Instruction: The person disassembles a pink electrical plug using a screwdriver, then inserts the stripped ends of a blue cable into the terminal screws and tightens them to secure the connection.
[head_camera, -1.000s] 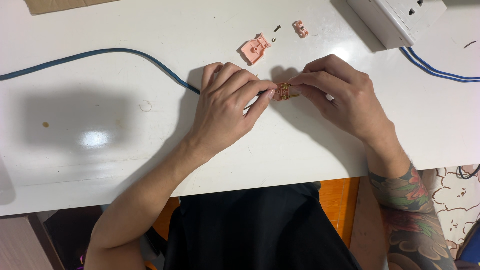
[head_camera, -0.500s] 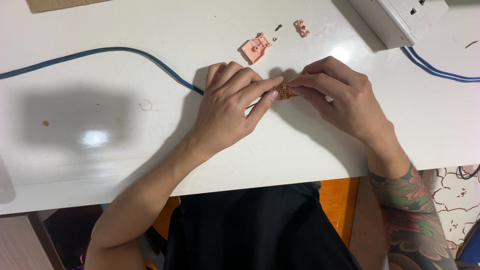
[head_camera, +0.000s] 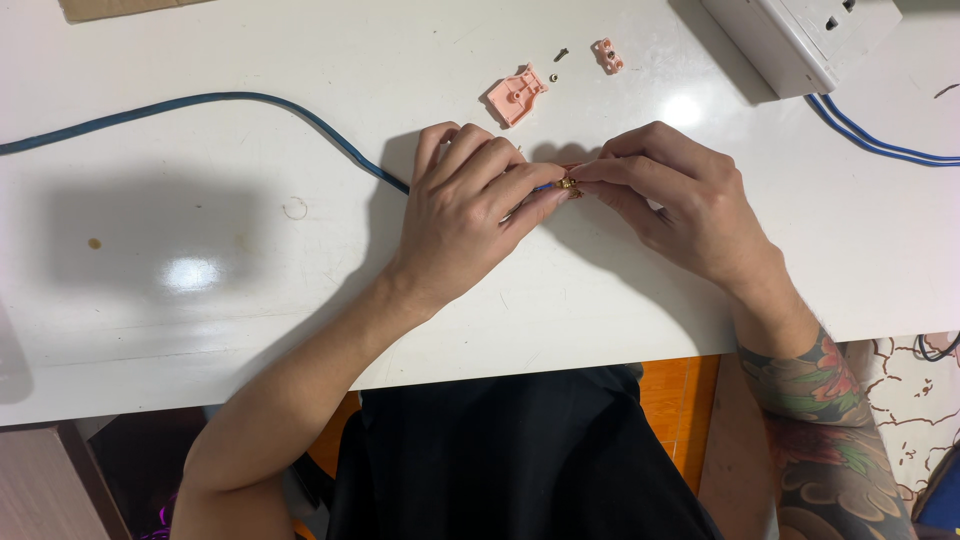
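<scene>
hands, left (head_camera: 470, 210) and right (head_camera: 680, 200), pinch small brass part (head_camera: 568, 184) on blue cable (head_camera: 250, 105).

Very little differs from the earlier pictures. Near the middle of the frame, the small brass-coloured metal piece (head_camera: 568, 184) pinched between the fingertips now looks slimmer and sits a touch higher than a second ago, when it showed as a broader orange-brown lump; a short bit of blue wire (head_camera: 543, 187) now shows just left of it. The left hand (head_camera: 470, 205) has its fingers drawn slightly closer together over the dark blue cable (head_camera: 300, 108), and the right hand (head_camera: 685, 200) has its fingertips nudged a little leftward to meet them.
</scene>
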